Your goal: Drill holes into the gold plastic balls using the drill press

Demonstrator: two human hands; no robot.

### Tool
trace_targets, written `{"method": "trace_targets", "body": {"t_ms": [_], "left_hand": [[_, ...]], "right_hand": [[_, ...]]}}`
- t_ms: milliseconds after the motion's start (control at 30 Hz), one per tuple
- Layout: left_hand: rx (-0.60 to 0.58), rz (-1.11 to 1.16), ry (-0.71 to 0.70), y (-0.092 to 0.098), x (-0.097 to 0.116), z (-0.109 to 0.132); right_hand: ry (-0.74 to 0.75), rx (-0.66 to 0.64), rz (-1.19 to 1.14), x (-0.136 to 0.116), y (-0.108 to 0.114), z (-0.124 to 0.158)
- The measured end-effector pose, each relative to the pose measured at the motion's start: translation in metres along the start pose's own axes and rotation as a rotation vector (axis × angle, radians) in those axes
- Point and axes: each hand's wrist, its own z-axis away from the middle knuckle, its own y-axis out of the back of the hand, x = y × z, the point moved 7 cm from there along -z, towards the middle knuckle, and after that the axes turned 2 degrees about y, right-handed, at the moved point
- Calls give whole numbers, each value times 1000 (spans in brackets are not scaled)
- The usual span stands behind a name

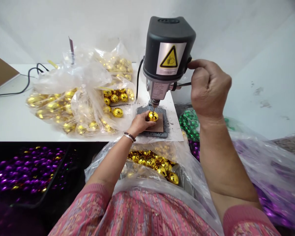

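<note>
A gold faceted disco-style ball (152,116) rests on the brown board on the base (165,123) of a small bench drill press (170,49). My left hand (141,122) pinches this ball between thumb and fingers, right under the drill chuck (155,102). The bit's tip meets the top of the ball, though whether it has entered I cannot tell. At the right side of the black drill head, my right hand (208,87) is curled, its index finger touching the housing. A dark feed lever (185,84) runs to that hand; the curled fingers' grip is hidden.
Clear plastic bags (86,108) of gold balls lie on the white table (9,126), left of the drill. An open bag of gold balls (149,160) sits at my lap. Purple beads (27,170) lie below left; green beads (189,123) lie right. A black cable (27,87) crosses the table.
</note>
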Motion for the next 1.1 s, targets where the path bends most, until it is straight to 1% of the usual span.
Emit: {"method": "trace_targets", "body": {"t_ms": [100,167,433,633,800,933,1100], "left_hand": [[-3,7,-1,-1,1,1],[-10,15,4,-1,1,1],[-22,28,32,-1,0,1],[-15,12,2,-1,2,1],[-8,0,4,0,3,1],[-12,20,-13,-1,2,1],[12,15,-17,-1,5,3]], "right_hand": [[22,15,30,1,3,13],[28,0,64,3,3,19],[84,-14,108,7,2,27],[135,5,149,10,1,37],[164,18,171,9,1,41],[154,22,190,11,1,46],[114,29,139,11,0,49]]}}
